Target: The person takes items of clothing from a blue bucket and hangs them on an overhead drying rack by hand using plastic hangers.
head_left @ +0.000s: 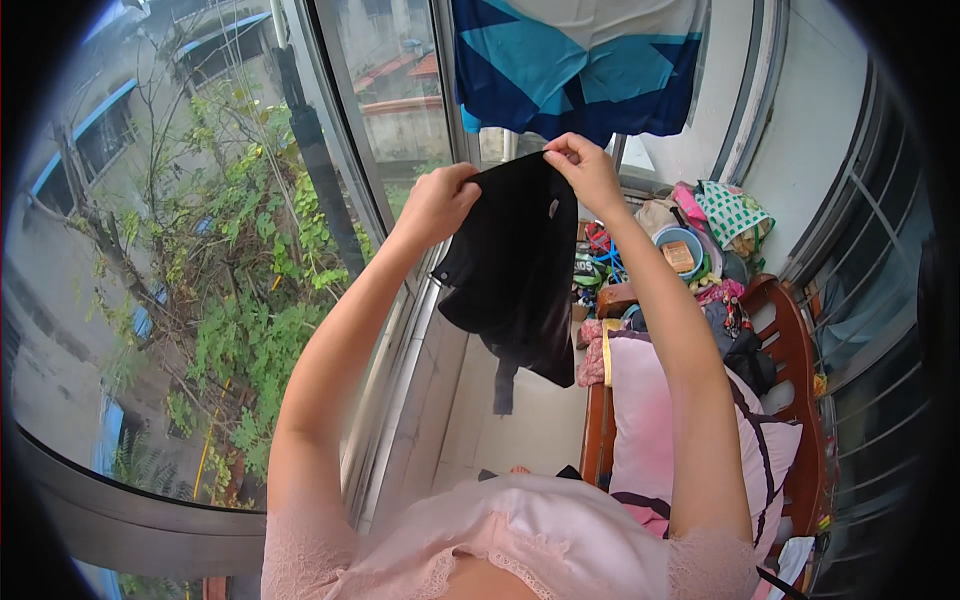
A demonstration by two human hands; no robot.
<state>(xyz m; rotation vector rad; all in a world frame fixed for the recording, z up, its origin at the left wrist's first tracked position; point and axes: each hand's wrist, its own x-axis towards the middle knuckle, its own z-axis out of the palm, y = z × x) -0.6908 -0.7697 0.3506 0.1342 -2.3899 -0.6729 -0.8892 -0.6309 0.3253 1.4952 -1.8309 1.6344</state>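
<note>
Black cloth (512, 260), loosely creased, bears a small pale label (554, 208); both hands (438, 207) (586, 178) pinch its upper edge.

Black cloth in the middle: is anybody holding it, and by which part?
Yes, the black cloth hangs by its top edge: the left hand grips the left end, the right hand pinches the right end.

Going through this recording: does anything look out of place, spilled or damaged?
Only untidiness: beyond the pink pillow, a blue basin and green-and-white fabric sit in a jumbled heap. The black garment hangs unevenly between the left hand and right hand, a dark strip dangling below. I see no spill or damage.
</note>
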